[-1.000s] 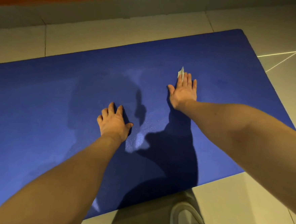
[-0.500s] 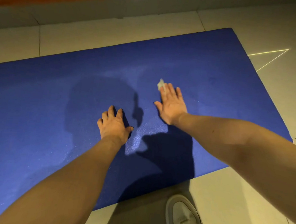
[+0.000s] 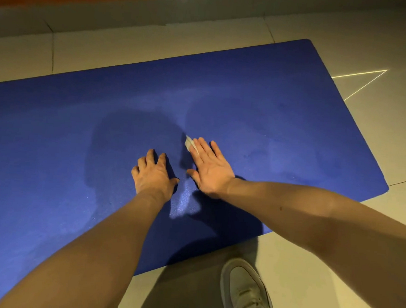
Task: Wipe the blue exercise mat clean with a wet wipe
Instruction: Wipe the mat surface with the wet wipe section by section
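A blue exercise mat (image 3: 273,98) lay flat on the tiled floor (image 3: 156,44), its long axis running from near left to far right. The right hand (image 3: 210,171) pressed a white wet wipe (image 3: 189,142) to the mat under flat, straight fingers, one corner poking out past the fingertips. The left hand (image 3: 153,174) rested just beside it, spread, grasping nothing.

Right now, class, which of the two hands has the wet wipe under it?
The right hand, its straight fingers lying over the white wet wipe; the left hand rests on the blue mat without one.
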Action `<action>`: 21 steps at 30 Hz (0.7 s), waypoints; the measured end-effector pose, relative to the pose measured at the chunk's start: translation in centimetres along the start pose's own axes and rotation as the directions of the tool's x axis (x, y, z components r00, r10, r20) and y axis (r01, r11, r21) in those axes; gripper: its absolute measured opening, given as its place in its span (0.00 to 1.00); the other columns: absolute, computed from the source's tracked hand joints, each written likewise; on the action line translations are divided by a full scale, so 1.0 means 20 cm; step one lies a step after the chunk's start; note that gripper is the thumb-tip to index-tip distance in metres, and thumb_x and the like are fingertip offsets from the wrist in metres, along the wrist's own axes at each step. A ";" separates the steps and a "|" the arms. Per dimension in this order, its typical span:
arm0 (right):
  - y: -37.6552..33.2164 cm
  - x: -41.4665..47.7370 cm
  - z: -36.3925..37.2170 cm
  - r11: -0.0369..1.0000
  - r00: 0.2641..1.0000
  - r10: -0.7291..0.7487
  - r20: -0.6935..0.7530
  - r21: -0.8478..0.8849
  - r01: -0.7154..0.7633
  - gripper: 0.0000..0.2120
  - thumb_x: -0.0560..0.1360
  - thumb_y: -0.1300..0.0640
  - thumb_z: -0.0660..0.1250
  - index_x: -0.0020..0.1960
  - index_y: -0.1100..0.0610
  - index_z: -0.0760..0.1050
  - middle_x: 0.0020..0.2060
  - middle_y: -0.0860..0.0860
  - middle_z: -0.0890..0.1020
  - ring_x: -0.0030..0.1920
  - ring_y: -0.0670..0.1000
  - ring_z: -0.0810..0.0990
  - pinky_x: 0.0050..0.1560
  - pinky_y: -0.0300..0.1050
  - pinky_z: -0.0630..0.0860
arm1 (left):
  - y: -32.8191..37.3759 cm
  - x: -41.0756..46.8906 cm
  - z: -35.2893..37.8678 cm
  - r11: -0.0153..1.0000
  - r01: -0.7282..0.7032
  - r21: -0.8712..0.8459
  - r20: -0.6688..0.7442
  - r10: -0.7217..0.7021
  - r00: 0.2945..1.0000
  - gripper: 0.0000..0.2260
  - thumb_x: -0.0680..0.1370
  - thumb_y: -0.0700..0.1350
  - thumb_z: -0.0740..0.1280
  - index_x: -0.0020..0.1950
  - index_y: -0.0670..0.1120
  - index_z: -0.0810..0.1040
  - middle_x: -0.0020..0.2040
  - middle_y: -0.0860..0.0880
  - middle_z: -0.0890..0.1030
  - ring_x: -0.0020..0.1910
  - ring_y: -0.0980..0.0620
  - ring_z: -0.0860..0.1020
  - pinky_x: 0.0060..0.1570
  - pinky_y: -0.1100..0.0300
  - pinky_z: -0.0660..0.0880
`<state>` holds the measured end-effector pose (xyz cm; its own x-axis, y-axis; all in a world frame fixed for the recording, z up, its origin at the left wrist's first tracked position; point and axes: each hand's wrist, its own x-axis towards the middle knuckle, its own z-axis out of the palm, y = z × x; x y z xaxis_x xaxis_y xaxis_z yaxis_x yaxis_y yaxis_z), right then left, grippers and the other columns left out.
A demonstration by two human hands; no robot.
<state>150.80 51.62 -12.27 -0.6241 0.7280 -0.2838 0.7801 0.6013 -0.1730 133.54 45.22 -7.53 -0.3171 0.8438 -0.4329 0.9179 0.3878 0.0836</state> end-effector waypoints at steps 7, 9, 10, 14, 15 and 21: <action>0.45 0.05 -0.16 0.912 0.912 0.408 0.038 -0.060 -0.405 0.36 0.83 0.36 0.40 0.82 0.55 0.31 0.82 0.51 0.36 0.82 0.54 0.36 0.80 0.58 0.36 | -0.02 -0.06 0.02 1.000 -0.020 0.005 0.013 0.020 1.000 0.37 0.76 0.61 0.70 0.80 0.51 0.58 0.80 0.46 0.53 0.76 0.42 0.56 0.74 0.45 0.58; 0.39 0.05 -0.16 0.885 0.883 0.466 0.052 -0.026 -0.466 0.38 0.83 0.35 0.39 0.81 0.58 0.31 0.82 0.53 0.36 0.81 0.56 0.35 0.80 0.59 0.37 | -0.03 -0.07 0.02 1.000 -0.016 -0.004 0.014 0.016 1.000 0.37 0.76 0.61 0.70 0.80 0.51 0.58 0.80 0.46 0.53 0.76 0.42 0.56 0.74 0.45 0.58; 0.33 0.04 -0.14 0.883 0.883 0.468 0.041 0.019 -0.469 0.39 0.83 0.35 0.40 0.81 0.58 0.31 0.82 0.53 0.36 0.81 0.56 0.35 0.80 0.59 0.37 | -0.03 -0.08 0.02 1.000 -0.015 -0.009 0.016 0.015 1.000 0.36 0.76 0.61 0.69 0.79 0.51 0.58 0.80 0.46 0.53 0.76 0.42 0.56 0.73 0.45 0.58; 0.05 -0.08 0.00 0.955 0.963 0.269 -0.020 0.136 -0.264 0.39 0.83 0.38 0.48 0.82 0.58 0.34 0.82 0.50 0.35 0.81 0.55 0.35 0.80 0.57 0.36 | -0.01 -0.10 0.04 1.000 -0.015 -0.027 0.011 0.015 1.000 0.37 0.76 0.60 0.69 0.80 0.51 0.58 0.80 0.46 0.52 0.76 0.41 0.56 0.73 0.45 0.58; 0.01 -0.12 0.03 0.969 0.977 0.210 -0.017 0.138 -0.206 0.39 0.84 0.39 0.50 0.82 0.58 0.34 0.82 0.50 0.35 0.81 0.55 0.35 0.80 0.56 0.36 | -0.01 -0.10 0.05 1.000 -0.012 -0.027 0.009 0.012 1.000 0.37 0.76 0.60 0.69 0.80 0.51 0.58 0.80 0.46 0.52 0.76 0.41 0.56 0.73 0.45 0.58; 0.07 -0.19 0.07 0.999 0.999 0.027 -0.028 -0.018 -0.027 0.36 0.85 0.40 0.47 0.83 0.56 0.37 0.83 0.50 0.41 0.82 0.53 0.39 0.81 0.57 0.40 | 0.01 -0.14 0.07 1.000 -0.014 -0.026 0.013 0.014 1.000 0.37 0.77 0.60 0.69 0.80 0.51 0.57 0.81 0.45 0.52 0.76 0.41 0.56 0.74 0.45 0.58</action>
<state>154.40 49.24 -12.74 -0.6040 0.7526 -0.2622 0.7959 0.5872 -0.1478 134.90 42.30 -7.57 -0.3007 0.8445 -0.4433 0.9159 0.3853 0.1128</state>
